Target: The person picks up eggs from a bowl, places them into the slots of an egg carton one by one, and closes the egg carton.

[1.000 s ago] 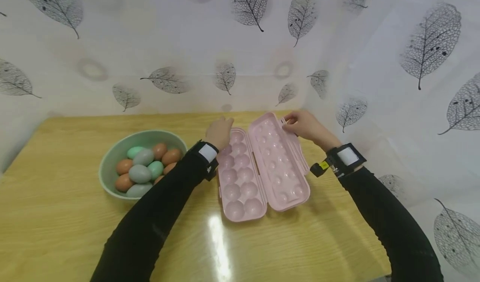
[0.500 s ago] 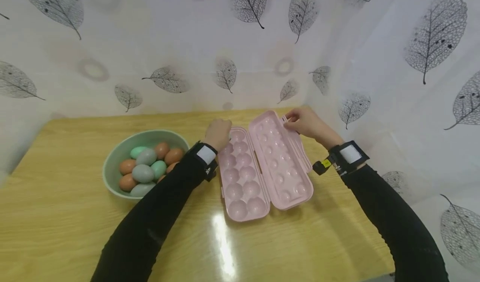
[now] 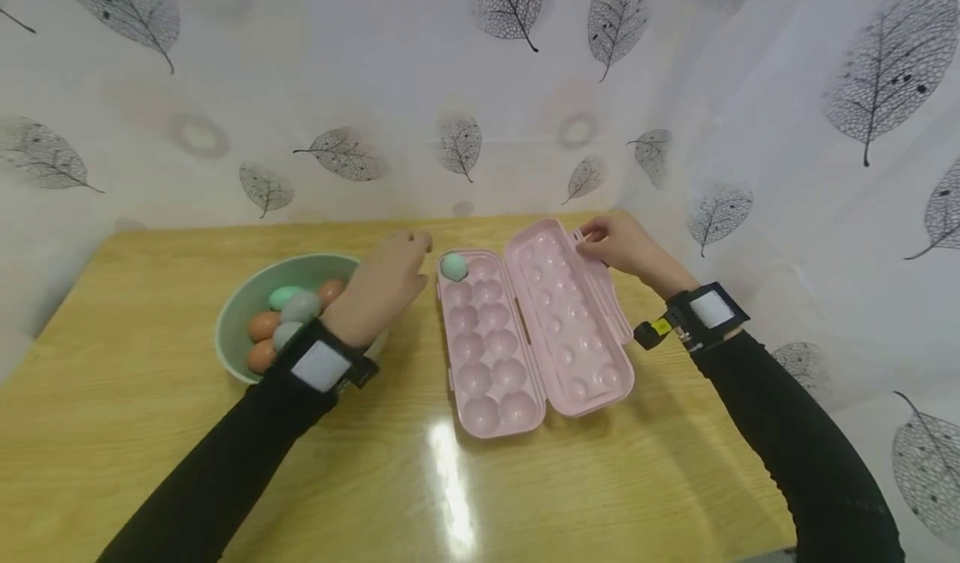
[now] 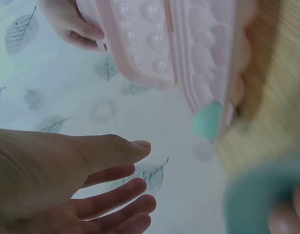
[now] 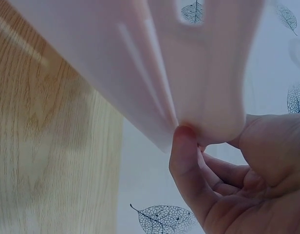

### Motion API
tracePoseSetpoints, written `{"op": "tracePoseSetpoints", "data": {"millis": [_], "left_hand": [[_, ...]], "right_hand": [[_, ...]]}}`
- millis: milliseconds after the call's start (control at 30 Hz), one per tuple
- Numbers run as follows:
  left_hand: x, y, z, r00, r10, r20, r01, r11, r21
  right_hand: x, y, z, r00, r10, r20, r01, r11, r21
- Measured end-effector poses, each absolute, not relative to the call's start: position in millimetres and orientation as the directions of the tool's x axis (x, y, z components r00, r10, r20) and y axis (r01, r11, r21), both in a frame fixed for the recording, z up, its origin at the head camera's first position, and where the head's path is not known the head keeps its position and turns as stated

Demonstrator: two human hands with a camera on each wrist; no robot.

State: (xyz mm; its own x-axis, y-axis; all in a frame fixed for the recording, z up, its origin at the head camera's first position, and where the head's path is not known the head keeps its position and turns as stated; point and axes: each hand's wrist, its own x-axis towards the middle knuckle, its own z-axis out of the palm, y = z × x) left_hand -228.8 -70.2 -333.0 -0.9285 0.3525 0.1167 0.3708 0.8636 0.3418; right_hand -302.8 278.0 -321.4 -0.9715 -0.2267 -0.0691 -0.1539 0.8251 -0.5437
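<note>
A pink egg carton (image 3: 491, 363) lies open on the table, its lid (image 3: 566, 330) tilted to the right. One green egg (image 3: 453, 266) sits in the far left cup; the other cups hold nothing. My right hand (image 3: 618, 251) pinches the lid's far right edge between thumb and finger, as the right wrist view shows on the lid's flap (image 5: 203, 87). My left hand (image 3: 382, 284) hovers over the right side of the green bowl (image 3: 232, 330), fingers spread and holding nothing. In the bowl are several brown, grey and green eggs (image 3: 300, 306), partly hidden by that hand.
The wooden table (image 3: 150, 430) extends around the bowl and carton, with a bright light reflection in front of the carton. A white curtain (image 3: 375, 63) with a leaf print hangs behind and to the right.
My left hand has let go of the green egg in the far left cup and moved left to the bowl. My right hand keeps its pinch on the lid.
</note>
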Motion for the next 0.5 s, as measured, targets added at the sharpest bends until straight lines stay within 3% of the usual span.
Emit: {"op": "tracePoseSetpoints", "data": {"millis": [300,500], "left_hand": [[-163.3,-147.3,-330.7,-0.926,0.278,0.257,0.329,0.926,0.183],[-143.0,-169.6,-341.7,-0.926,0.262,0.271,0.291,0.954,0.072]], "right_hand": [[-301.9,280.4,-318.0,-0.975,-0.205,-0.081,-0.131,0.835,-0.535],[-301.2,276.6,-320.1,-0.978,-0.193,-0.077,-0.120,0.829,-0.547]]}}
